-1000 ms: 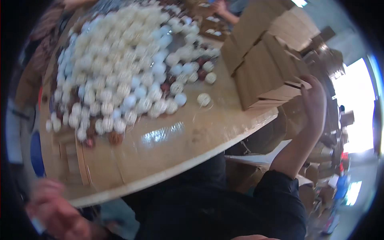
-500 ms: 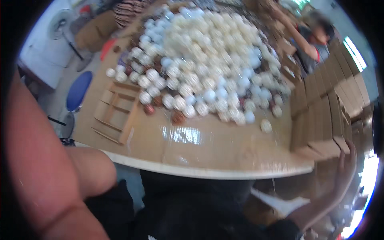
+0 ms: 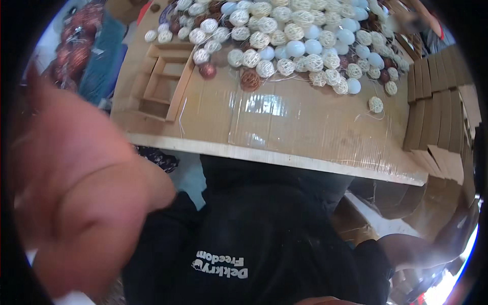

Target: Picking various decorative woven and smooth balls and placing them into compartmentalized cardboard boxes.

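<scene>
At the left, my left arm is bent and large in view; my left hand (image 3: 43,94) is smeared by motion, its fingers not readable. Close beside it is a teal panel or box side (image 3: 101,58) with shiny red balls (image 3: 76,51) against it, some under clear wrap. Whether the hand grips them cannot be told. Low at the right edge, my right hand (image 3: 461,221) is blurred below the stacked cardboard boxes (image 3: 434,117); its fingers cannot be made out. A divided cardboard tray (image 3: 178,96) lies on the table's left part, its visible compartments holding nothing.
A large heap of white and cream woven balls (image 3: 267,25), with smooth pale ones among them, covers the far table. A brown ball (image 3: 250,80) and a red ball (image 3: 207,70) lie at its near edge. Another person's arm (image 3: 429,20) shows at the upper right.
The view has shifted, so the table sits higher and further right. The red balls and teal panel have come into view beside my left hand. My right hand has dropped away from the boxes' lower edge.
</scene>
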Tool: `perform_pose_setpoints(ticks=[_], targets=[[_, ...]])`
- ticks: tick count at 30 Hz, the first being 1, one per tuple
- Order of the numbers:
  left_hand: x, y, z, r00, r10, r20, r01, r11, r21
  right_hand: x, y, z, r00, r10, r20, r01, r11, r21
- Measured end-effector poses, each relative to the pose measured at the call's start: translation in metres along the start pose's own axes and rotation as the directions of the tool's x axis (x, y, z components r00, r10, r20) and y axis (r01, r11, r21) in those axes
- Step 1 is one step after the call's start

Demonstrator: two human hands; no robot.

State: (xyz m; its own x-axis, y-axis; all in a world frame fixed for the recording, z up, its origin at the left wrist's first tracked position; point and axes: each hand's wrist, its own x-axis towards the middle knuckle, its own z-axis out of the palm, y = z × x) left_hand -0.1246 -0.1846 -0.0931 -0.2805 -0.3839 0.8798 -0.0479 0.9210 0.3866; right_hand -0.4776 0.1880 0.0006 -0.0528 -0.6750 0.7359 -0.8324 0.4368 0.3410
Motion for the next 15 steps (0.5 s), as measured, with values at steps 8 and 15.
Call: perform_pose_setpoints(ticks=[8, 15], targets=[[-0.094, -0.004, 0.064, 0.838, -0.391, 0.382, 0.316, 0.917, 0.245, -0.061, -0.185, 0.082, 0.727, -0.573, 0.379, -0.081, 0.477, 0.875], [-0.111, -0.007, 0.072, 0.815, -0.387, 0.43, 0.349, 0.922, 0.169, -0.064, -0.213, 0.11, 0.82, -0.456, 0.345, -0.073, 0.515, 0.854]])
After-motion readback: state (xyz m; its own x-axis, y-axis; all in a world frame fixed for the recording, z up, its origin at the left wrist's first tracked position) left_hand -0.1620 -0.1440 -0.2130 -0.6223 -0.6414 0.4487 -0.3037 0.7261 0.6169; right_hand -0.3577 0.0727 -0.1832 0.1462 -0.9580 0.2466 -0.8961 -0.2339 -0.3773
